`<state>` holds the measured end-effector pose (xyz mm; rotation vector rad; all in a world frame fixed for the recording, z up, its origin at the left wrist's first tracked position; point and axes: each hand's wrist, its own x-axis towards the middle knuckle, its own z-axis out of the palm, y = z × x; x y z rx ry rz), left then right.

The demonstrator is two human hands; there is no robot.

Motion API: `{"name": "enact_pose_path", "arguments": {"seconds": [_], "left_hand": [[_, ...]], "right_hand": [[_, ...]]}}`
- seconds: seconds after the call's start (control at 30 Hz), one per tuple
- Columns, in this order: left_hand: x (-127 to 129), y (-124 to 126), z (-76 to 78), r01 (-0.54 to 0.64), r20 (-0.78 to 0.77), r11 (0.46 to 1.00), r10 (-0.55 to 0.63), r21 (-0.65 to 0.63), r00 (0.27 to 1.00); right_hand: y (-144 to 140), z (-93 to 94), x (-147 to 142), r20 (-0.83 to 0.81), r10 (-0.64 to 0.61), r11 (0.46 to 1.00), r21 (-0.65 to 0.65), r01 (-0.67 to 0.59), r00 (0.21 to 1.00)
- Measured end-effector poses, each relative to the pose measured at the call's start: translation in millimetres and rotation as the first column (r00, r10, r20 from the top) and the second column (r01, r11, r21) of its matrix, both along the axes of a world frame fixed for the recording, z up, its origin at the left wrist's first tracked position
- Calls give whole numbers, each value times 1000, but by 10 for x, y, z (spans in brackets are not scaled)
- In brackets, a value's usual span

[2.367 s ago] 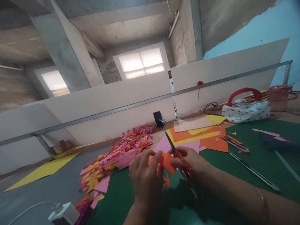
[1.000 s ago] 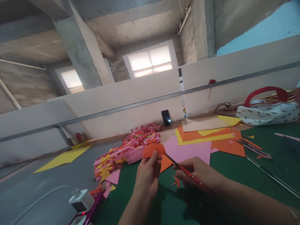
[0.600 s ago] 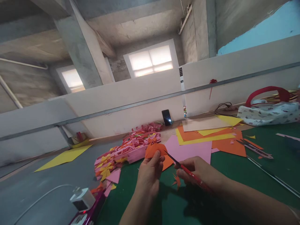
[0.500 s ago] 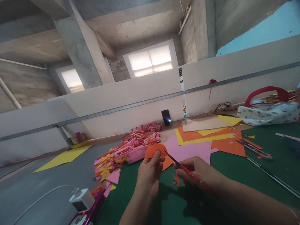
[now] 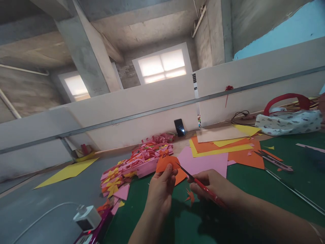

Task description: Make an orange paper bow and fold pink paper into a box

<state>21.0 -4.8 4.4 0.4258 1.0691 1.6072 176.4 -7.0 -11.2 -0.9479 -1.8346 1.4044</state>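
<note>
Cutting step, lower centre of frame: we pinch the orange paper piece (image 5: 166,162) in our left hand (image 5: 159,195) while our right hand (image 5: 215,186) grips the red scissors (image 5: 200,184), blade tips at the paper's edge, so we judge the next snip needs the paper turned into the blades

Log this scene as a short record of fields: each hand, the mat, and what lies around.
left hand: pinches an orange paper piece, raised off the mat
right hand: grips red scissors, blade tips at the paper's edge
mat: green, with an orange scrap under the hands
left of hands: pile of paper bows, pink, yellow and orange
behind: pink sheet, orange and yellow sheets, phone leaning on the wall
far right: bag with red handle
</note>
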Motion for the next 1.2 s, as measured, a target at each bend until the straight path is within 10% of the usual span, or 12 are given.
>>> {"name": "enact_pose_path", "arguments": {"seconds": [1.2], "left_hand": [[-2, -6, -1, 4, 1, 999, -4, -53, 1000]], "right_hand": [[53, -134, 12, 84, -141, 981, 144, 128, 986]]}}
